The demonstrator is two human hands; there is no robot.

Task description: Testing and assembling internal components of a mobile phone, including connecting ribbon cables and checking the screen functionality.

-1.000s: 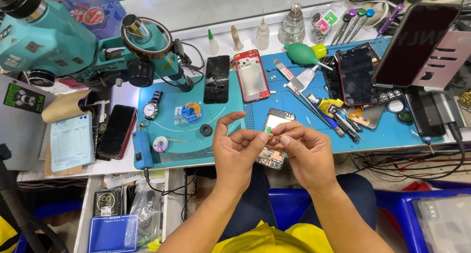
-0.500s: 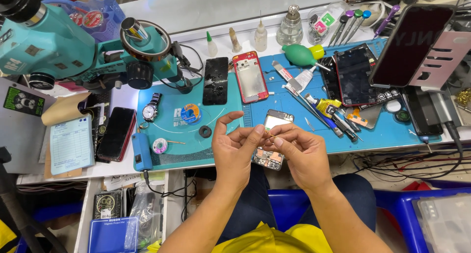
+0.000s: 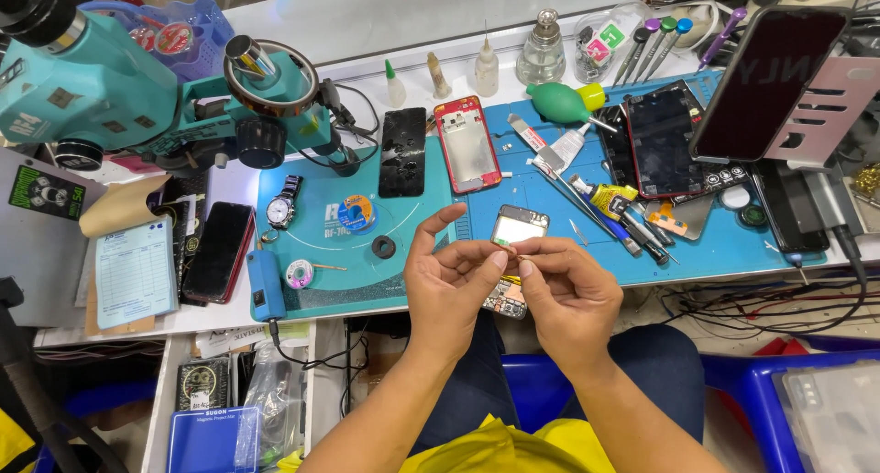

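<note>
My left hand [image 3: 447, 285] and my right hand [image 3: 566, 288] meet at the fingertips over the front edge of the blue work mat [image 3: 697, 244]. Together they pinch a tiny part [image 3: 507, 250], too small to identify. Just beyond the fingers lies a small phone board with a silver shield [image 3: 519, 225]. A circuit board [image 3: 506, 299] shows below, between the two hands. A red phone frame [image 3: 467, 143] and a black phone screen [image 3: 403, 151] lie farther back on the mats.
A teal microscope [image 3: 137, 88] stands at the back left over a teal mat [image 3: 321, 244]. A wristwatch [image 3: 280, 209], solder reel [image 3: 355, 213], black phones [image 3: 218, 251], green blower bulb [image 3: 561, 102], glue tubes, tweezers and a phone on a stand [image 3: 768, 83] surround the hands.
Both hands have stayed joined at the fingertips, shifting slightly; the left index finger has lifted and straightened a little. The view has drifted slightly.
</note>
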